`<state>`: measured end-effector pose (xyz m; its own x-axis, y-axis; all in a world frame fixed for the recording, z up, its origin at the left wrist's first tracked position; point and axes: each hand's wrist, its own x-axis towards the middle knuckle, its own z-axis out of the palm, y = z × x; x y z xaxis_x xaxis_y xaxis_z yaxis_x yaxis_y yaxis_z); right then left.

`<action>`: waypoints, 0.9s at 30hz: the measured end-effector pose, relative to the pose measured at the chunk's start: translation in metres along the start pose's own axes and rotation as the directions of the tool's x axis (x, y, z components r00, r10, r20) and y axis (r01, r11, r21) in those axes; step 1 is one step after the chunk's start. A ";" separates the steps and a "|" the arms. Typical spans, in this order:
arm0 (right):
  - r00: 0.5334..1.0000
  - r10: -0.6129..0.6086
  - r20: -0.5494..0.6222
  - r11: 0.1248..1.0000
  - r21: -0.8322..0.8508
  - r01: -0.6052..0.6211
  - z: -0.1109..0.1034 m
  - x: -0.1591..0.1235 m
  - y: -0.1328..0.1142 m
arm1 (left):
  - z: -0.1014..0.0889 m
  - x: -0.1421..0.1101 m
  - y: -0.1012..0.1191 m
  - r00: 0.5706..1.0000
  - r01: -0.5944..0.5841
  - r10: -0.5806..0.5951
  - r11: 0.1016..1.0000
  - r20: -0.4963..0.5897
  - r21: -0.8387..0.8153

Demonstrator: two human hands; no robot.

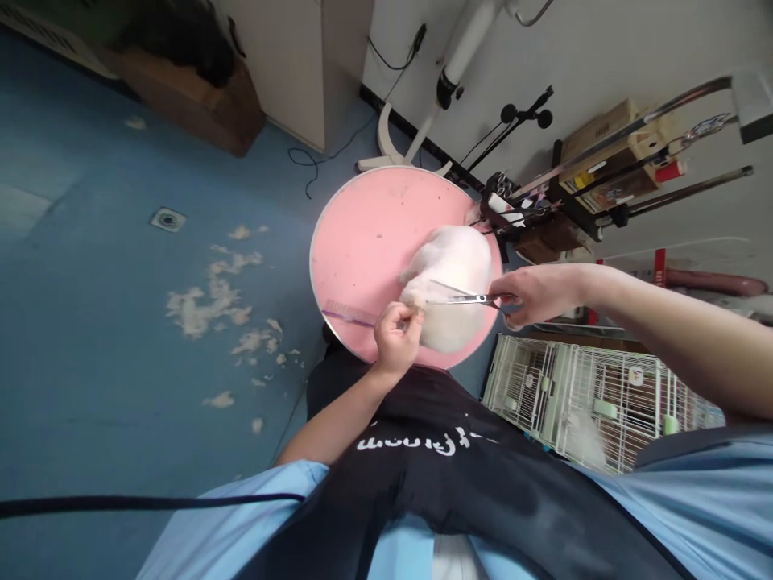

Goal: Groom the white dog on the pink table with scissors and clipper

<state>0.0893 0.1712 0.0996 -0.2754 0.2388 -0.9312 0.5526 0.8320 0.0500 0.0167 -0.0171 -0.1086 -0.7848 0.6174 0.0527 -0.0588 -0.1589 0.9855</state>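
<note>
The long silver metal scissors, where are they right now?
In the head view, the scissors are in the bare right hand, blades open over the fluffy white animal on the right side of the round pink tabletop.

a square metal drain (167,219) sits in the smooth blue floor (90,322) at nine o'clock; a brown box (199,101) at ten; a white pole stand (473,47) at one; a white wire cage (559,387) at four.

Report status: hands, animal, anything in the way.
Right hand holding scissors, blades open over white animal. Left hand pinching at its edge. Comb beside left hand, clear of blades.
</note>
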 end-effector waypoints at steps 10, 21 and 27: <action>1.000 -0.002 -0.030 0.999 -0.045 0.001 -0.001 0.004 0.003 | 0.000 0.001 0.000 1.000 0.006 -0.006 1.000 -0.011 0.005; 0.994 0.084 0.069 0.990 -0.122 -0.075 -0.039 0.010 -0.011 | 0.000 -0.004 0.005 0.991 -0.129 0.125 0.986 0.050 0.101; 0.985 0.116 0.127 0.977 -0.192 -0.091 -0.054 0.015 -0.017 | 0.002 -0.005 0.005 0.985 -0.173 0.172 0.982 0.026 0.077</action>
<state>0.0332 0.1876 0.1038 -0.1070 0.2685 -0.9573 0.4140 0.8874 0.2026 0.0215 -0.0199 -0.1040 -0.7669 0.6009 0.2254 0.1261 -0.2033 0.9710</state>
